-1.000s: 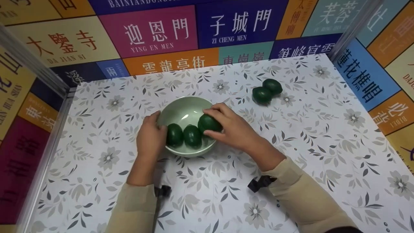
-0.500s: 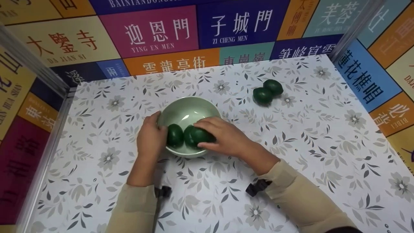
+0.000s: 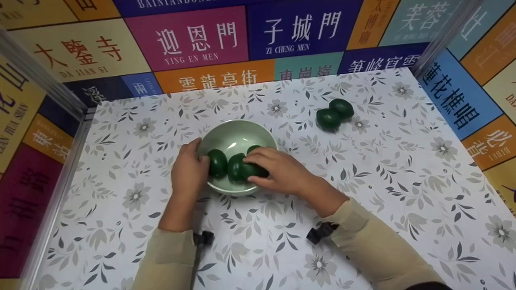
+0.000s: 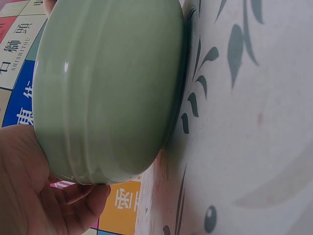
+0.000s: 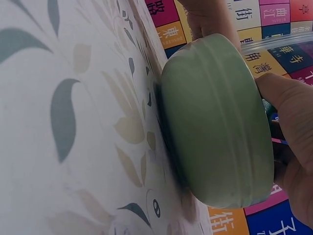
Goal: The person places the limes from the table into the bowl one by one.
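The left hand grips the pale green bowl at its side; the right hand has its fingers curled round a dark green fruit inside.

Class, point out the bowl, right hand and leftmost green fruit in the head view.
Bowl (image 3: 236, 131), head view, far inner wall.
Right hand (image 3: 283, 169), head view, back of the hand.
Leftmost green fruit (image 3: 218, 163), head view, visible middle.

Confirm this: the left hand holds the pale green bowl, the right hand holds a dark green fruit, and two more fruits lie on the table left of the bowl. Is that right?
The side is wrong: in the head view, those two fruits lie right of the bowl. The rest stands.
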`<state>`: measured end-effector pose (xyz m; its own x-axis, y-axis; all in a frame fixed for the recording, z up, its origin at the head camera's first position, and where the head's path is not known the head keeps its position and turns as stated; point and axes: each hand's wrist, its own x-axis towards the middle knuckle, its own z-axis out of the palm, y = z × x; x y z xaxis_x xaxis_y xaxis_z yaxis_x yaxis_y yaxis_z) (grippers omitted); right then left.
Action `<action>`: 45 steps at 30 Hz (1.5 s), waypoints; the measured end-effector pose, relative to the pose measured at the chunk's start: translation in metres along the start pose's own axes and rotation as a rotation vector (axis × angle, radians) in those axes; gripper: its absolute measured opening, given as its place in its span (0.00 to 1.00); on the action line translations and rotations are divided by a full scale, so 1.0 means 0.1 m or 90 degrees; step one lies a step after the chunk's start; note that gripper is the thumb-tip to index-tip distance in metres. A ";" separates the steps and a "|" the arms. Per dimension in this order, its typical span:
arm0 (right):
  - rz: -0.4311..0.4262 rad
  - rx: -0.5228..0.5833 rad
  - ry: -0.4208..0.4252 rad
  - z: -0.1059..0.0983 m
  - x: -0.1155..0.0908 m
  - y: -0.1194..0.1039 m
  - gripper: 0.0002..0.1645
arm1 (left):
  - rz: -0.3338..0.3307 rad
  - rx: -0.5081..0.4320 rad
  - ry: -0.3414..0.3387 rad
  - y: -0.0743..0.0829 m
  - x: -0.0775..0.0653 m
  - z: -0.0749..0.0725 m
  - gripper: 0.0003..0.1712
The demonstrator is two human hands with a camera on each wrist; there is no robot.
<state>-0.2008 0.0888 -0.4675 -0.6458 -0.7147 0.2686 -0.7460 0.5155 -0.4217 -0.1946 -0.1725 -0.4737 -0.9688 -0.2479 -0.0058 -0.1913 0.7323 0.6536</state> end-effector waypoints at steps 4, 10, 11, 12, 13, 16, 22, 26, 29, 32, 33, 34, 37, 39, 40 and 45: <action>-0.003 0.004 -0.011 0.01 0.00 0.01 0.27 | -0.004 -0.001 -0.002 0.00 0.00 0.00 0.33; -0.033 0.004 0.000 0.03 0.00 0.02 0.22 | 0.000 0.006 0.001 0.00 0.00 0.00 0.33; -0.039 0.002 0.002 0.03 -0.01 0.03 0.21 | 0.000 0.007 0.001 0.00 0.00 0.00 0.32; -0.045 -0.001 0.004 0.03 -0.01 0.03 0.19 | 0.000 0.009 0.001 0.00 0.00 0.01 0.32; -0.051 -0.005 0.005 0.04 -0.01 0.03 0.18 | -0.001 0.010 0.001 0.00 0.00 0.01 0.32; -0.059 -0.013 0.004 0.04 -0.01 0.03 0.15 | -0.001 0.012 0.000 0.00 0.00 0.01 0.32; -0.055 -0.020 -0.010 0.02 -0.01 0.03 0.15 | 0.005 0.009 -0.002 -0.01 0.00 0.01 0.32; -0.061 -0.027 -0.007 0.03 -0.01 0.04 0.15 | 0.001 0.010 -0.002 -0.01 0.00 0.01 0.32; -0.061 -0.033 -0.010 0.04 -0.02 0.04 0.16 | -0.003 0.011 0.000 0.00 0.00 0.01 0.33; -0.061 -0.038 -0.013 0.04 -0.02 0.03 0.17 | -0.004 0.012 0.000 0.01 0.00 0.01 0.33; -0.061 -0.040 -0.014 0.04 -0.02 0.03 0.17 | -0.004 0.012 0.000 0.01 0.00 0.01 0.33; -0.063 -0.041 -0.014 0.03 -0.02 0.02 0.17 | -0.005 0.012 0.000 0.01 0.00 0.01 0.33; -0.068 -0.044 -0.012 0.03 -0.01 0.02 0.16 | -0.008 0.010 -0.002 0.01 0.01 0.00 0.33; -0.071 -0.046 -0.010 0.02 -0.01 0.01 0.16 | -0.008 0.009 -0.002 0.01 0.01 0.00 0.33; -0.073 -0.046 -0.008 0.02 -0.01 0.01 0.16 | -0.008 0.009 -0.002 0.01 0.01 0.00 0.33; -0.085 -0.043 0.003 0.03 -0.01 0.02 0.16 | -0.002 0.011 0.000 0.00 0.01 0.00 0.33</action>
<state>-0.2009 0.0892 -0.4714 -0.5408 -0.7771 0.3219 -0.8344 0.4470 -0.3226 -0.1958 -0.1728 -0.4740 -0.9680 -0.2507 -0.0073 -0.1971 0.7425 0.6402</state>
